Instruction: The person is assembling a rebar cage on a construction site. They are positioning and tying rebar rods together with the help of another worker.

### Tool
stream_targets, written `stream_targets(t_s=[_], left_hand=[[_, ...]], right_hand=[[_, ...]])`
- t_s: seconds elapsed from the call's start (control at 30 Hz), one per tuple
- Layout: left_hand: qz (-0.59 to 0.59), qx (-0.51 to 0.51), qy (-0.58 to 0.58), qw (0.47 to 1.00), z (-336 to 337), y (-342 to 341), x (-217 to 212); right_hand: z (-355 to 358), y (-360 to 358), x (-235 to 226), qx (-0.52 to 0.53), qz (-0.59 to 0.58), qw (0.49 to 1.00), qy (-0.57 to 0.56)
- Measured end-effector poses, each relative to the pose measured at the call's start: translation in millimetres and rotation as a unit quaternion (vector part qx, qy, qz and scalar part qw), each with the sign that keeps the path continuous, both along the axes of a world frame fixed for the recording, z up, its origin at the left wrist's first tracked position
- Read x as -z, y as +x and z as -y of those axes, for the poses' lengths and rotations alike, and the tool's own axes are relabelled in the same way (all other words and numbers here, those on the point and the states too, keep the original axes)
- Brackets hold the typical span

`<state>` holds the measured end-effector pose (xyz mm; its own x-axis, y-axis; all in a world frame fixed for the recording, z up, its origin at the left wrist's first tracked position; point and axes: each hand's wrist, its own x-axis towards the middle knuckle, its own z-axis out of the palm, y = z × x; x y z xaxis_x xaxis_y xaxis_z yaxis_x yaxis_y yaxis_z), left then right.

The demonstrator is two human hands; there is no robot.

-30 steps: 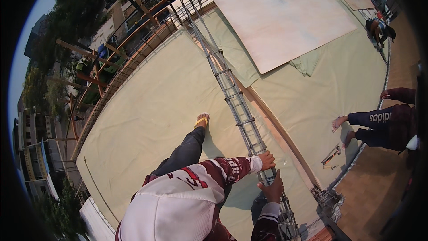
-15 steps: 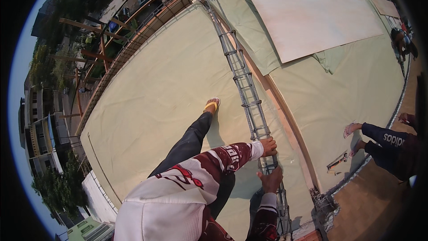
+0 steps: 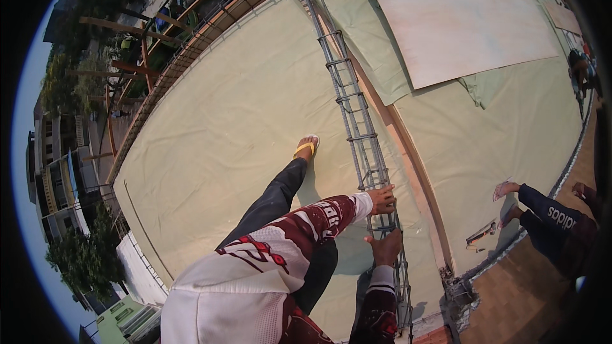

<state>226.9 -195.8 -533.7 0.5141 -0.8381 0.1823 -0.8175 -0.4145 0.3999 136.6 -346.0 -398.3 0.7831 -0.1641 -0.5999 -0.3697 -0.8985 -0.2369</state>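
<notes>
A long cage of steel reinforcing bars (image 3: 361, 137), with ties across it, runs from beside me toward the far edge of the deck. My left hand (image 3: 382, 200) is closed over its upper bars. Nearer to me, my right hand (image 3: 386, 247) is closed on the same cage, its thumb pointing left. The cage lies along the left side of a wooden board (image 3: 408, 146). Beneath is pale green sheeting (image 3: 229, 108), where my foot in a yellow-strapped sandal (image 3: 307, 146) stands. The fingertips under the bars are hidden.
A large whitish panel (image 3: 465, 22) lies far right. Another person's legs (image 3: 548, 216) stand at right, near tools (image 3: 481, 232) on the sheeting. The deck's left edge (image 3: 150, 102) has bars and timber, with a drop beyond. A broken concrete corner (image 3: 459, 290) sits near right.
The bar cage has slid slightly away from me, and both my hands have moved with it, still gripping. The view has shifted a little.
</notes>
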Motion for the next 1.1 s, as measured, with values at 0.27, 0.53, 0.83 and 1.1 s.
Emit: stream_targets(t_s=[0.27,0.53,0.83,1.1], left_hand=[[-0.036,-0.078,0.055,0.995,-25,5,-23],[-0.247,-0.330,-0.111,0.904,-220,137,-74],[-0.401,-0.627,-0.159,0.649,-457,344,27],[-0.443,-0.705,-0.242,0.498,-532,500,109]], right_hand=[[-15,22,19,0.038,-0.005,0.998,0.056],[-18,40,44,0.090,-0.068,0.992,0.065],[-19,51,66,0.173,-0.099,0.979,0.047],[-33,70,71,0.173,-0.134,0.975,-0.047]])
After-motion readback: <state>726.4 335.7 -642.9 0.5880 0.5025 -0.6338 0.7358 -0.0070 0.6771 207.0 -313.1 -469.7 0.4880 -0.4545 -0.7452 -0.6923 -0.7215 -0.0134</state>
